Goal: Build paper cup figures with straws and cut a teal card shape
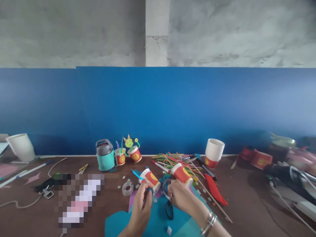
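My left hand (142, 208) is closed in a pinch on a small blue piece (149, 190), just in front of a tipped red-and-white paper cup (152, 181). A blue straw (136, 174) sticks out by that cup's rim. My right hand (179, 195), with a bracelet at the wrist, curls its fingers at a clear tape roll (166, 192). Another paper cup (182, 175) lies on its side behind it. Below the right hand, a dark scissors handle (169, 210) rests on blue paper (148, 225); the blades are not visible.
A second tape roll (127, 188) lies left of the hands. Behind stand a teal container (105, 160) and a decorated cup (134, 154). Colored sticks (172, 160), a red pouch (214, 189) and stacked cups (214, 151) are to the right. Paper scraps dot the brown table (247, 204).
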Motion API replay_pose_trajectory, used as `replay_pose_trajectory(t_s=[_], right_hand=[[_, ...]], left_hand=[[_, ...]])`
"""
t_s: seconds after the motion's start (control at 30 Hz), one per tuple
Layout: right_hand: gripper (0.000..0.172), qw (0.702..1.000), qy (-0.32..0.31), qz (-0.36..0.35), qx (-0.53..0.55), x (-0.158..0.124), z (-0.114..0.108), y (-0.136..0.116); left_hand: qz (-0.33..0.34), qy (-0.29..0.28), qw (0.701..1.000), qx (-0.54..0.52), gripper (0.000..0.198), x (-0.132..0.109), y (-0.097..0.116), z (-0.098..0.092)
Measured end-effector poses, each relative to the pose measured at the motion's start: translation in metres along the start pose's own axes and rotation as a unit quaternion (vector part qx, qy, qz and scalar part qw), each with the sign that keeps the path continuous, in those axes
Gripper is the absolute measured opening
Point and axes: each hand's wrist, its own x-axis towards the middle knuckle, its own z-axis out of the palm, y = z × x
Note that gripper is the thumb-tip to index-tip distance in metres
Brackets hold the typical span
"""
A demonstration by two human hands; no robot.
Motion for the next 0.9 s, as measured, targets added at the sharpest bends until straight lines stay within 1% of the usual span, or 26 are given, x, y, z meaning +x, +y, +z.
replay_pose_trajectory(t_s=[0.07,0.13,0.17,0.23,0.27,0.33,0.43,0.53,0.6,0.67,0.77,0.9], right_hand=[[0.015,1.000,0.005,0.000,0.002,0.003,0.001,0.000],[0.011,1.000,0.017,0.006,0.013,0.007,-0.003,-0.002],[0.011,0.999,0.019,0.010,0.031,0.008,-0.006,-0.004],[0.011,0.996,0.009,0.008,0.089,0.008,-0.011,-0.008],[0.011,0.993,-0.002,0.002,0.118,0.006,-0.014,-0.011],[0.009,0.989,-0.021,-0.019,0.147,0.002,-0.018,-0.017],[0.007,0.992,-0.029,-0.041,0.111,-0.005,-0.021,-0.026],[0.010,0.996,-0.032,-0.037,0.079,-0.010,-0.023,-0.032],[0.012,0.996,-0.035,-0.038,0.075,-0.010,-0.023,-0.032],[0.014,0.996,-0.038,-0.042,0.076,-0.011,-0.024,-0.032],[0.016,0.995,-0.048,-0.046,0.070,-0.012,-0.025,-0.033],[0.015,0.995,-0.053,-0.060,0.066,-0.015,-0.025,-0.036]], left_hand=[[-0.052,-0.021,0.995,-0.079,0.019,-0.001,-0.005,0.004],[-0.113,-0.022,0.981,-0.155,0.024,0.001,-0.014,0.008],[-0.132,-0.025,0.976,-0.174,0.029,0.002,-0.019,0.010],[-0.154,-0.041,0.973,-0.167,0.041,0.005,-0.028,0.014],[-0.143,-0.045,0.977,-0.155,0.043,0.005,-0.032,0.015],[-0.095,-0.039,0.987,-0.120,0.045,0.005,-0.038,0.017],[-0.028,-0.022,0.998,-0.043,0.056,0.002,-0.041,0.016],[0.013,-0.033,0.999,0.032,0.050,0.000,-0.038,0.013],[0.035,-0.038,0.997,0.061,0.045,-0.002,-0.033,0.011],[0.044,-0.040,0.995,0.081,0.043,-0.002,-0.027,0.009],[0.035,-0.038,0.994,0.094,0.042,-0.001,-0.021,0.007],[0.014,-0.009,0.996,0.090,0.041,0.003,-0.023,0.006]])
